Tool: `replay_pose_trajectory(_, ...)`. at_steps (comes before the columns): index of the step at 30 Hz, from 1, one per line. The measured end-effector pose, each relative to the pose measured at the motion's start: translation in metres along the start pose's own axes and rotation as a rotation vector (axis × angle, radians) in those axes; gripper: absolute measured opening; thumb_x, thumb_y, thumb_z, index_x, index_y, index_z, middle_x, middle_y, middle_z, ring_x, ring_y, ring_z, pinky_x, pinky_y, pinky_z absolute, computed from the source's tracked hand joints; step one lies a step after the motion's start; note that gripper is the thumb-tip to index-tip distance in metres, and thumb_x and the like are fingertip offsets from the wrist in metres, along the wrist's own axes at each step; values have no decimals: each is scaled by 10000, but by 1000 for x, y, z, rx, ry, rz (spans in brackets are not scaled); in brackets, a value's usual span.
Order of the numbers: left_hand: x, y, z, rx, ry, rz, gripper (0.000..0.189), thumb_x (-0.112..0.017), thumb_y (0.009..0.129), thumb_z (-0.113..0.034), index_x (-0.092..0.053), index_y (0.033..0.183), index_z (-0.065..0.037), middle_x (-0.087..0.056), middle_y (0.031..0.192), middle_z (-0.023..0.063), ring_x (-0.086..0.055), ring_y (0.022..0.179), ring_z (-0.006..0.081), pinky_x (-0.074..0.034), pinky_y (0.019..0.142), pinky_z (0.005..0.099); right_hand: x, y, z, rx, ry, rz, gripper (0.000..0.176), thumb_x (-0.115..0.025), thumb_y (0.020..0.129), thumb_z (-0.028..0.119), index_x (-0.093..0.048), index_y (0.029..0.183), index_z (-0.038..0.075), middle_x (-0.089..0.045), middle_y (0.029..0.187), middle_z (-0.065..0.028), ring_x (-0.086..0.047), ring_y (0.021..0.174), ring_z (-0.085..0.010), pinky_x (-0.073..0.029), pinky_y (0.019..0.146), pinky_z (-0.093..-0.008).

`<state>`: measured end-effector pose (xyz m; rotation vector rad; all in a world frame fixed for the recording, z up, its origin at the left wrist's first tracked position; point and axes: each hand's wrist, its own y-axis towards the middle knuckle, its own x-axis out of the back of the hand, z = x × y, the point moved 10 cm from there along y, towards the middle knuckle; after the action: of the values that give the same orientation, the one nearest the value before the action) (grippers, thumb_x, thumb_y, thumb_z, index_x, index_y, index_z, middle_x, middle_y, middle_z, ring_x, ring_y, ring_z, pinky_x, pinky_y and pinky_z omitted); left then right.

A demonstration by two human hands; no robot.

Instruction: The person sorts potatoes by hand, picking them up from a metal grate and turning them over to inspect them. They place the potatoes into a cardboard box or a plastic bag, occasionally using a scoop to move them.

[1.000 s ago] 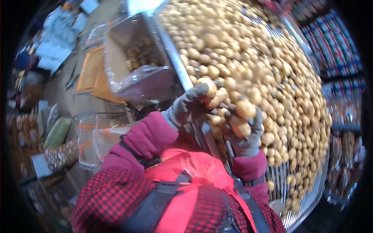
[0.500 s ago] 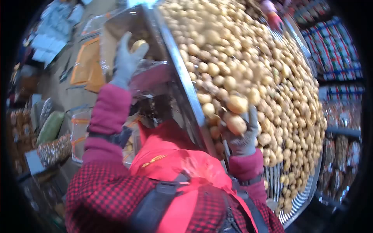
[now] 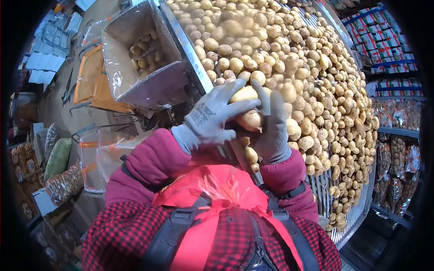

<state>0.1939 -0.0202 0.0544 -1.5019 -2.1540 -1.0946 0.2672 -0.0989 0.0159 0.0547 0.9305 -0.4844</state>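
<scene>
Both my hands wear grey work gloves and meet at the near edge of a heap of potatoes (image 3: 334, 95). My left hand (image 3: 212, 113) reaches across from the left, its fingers closed over a yellow potato (image 3: 243, 94) and a browner potato (image 3: 250, 120). On the other side of these two, my right hand (image 3: 274, 128) stands with curled fingers against them. Parts of both potatoes are hidden by the gloves. To the left, a plastic-lined cardboard box (image 3: 113, 67) has several potatoes (image 3: 147, 52) at its bottom.
A metal rim (image 3: 187, 52) runs between box and heap. The slatted table surface (image 3: 321, 205) shows at the lower right. Orange-edged crates (image 3: 88, 74) stand left of the box. Packed bags (image 3: 393, 153) fill shelves at the right.
My left hand has come back from over the box, without the potato it had there, to the potatoes at my right hand. My right hand has moved up and left slightly.
</scene>
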Motion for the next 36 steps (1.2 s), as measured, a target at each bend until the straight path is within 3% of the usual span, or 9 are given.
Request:
replay_pose_trajectory(4,-11,-11,22,138,108,67,812,-845,660,-143,-600,1428,-237,-472,1512,232,-558,1301,420,-470,1104,467,-8,0,-12,-51,-338,-7,584,-475,1117,345,-318,1617,88,-384,1620,-97,-452,1438,-240,-412,1161,-376)
replay_pose_trajectory(6,8,-12,32,265,-447,-126,638,-822,789,-114,-617,1391,-157,-588,1380,181,-596,1260,331,-499,1059,426,-9,3,-20,-86,-381,-23,622,-480,1092,384,-316,1623,105,-458,1573,-103,-501,1399,-231,-524,1030,-346)
replay_pose_trajectory(7,-22,-33,53,723,-1195,-16,455,-775,901,-94,-636,1334,-84,-631,1278,119,-602,1232,249,-508,1041,389,-11,-3,-25,-205,-299,-29,582,-470,1100,352,-332,1616,119,-466,1567,-130,-563,1348,-236,-555,952,-333)
replay_pose_trajectory(11,-7,-48,82,429,-1725,-400,585,-571,1057,-472,-468,1466,-67,-573,1362,111,-619,1224,260,-595,932,438,-16,-1,-26,-257,-263,-2,566,-453,1107,398,-366,1597,128,-529,1503,-155,-663,1192,-265,-567,865,-316)
replay_pose_trajectory(16,9,-60,97,398,-1689,-487,650,-572,1030,-558,-480,1457,-77,-576,1376,107,-620,1234,281,-604,917,470,-7,-3,-40,-295,-171,-45,534,-540,1087,368,-418,1545,124,-590,1419,-119,-678,1101,-243,-529,875,-352)
replay_pose_trajectory(18,28,-75,117,597,-1453,-705,865,-538,929,-767,-483,1451,-79,-644,1271,151,-713,1030,311,-624,785,405,4,-5,-39,-285,-175,-92,514,-529,1093,358,-430,1540,125,-601,1407,-120,-677,1105,-241,-525,869,-358)
replay_pose_trajectory(23,85,-79,178,761,-1166,-686,869,-450,936,-816,-534,1389,-79,-709,1126,128,-736,784,265,-519,479,248,18,-14,-40,-285,-261,-157,528,-501,1091,390,-438,1540,120,-593,1404,-145,-674,1089,-239,-515,879,-345)
replay_pose_trajectory(30,110,-88,220,639,-1233,-780,550,-651,1014,-364,-517,1459,-70,-678,1112,131,-719,813,236,-549,561,289,6,-14,-33,-234,-381,-125,617,-518,1074,428,-379,1568,84,-529,1454,-184,-651,1125,-274,-537,914,-376)
replay_pose_trajectory(36,167,-236,191,741,-733,-1232,511,-623,1027,-333,-525,1439,-47,-684,1149,132,-726,802,227,-573,573,288,20,-14,-30,-163,-576,-142,653,-443,1077,488,-395,1577,71,-488,1538,-179,-577,1318,-345,-480,1065,-456)
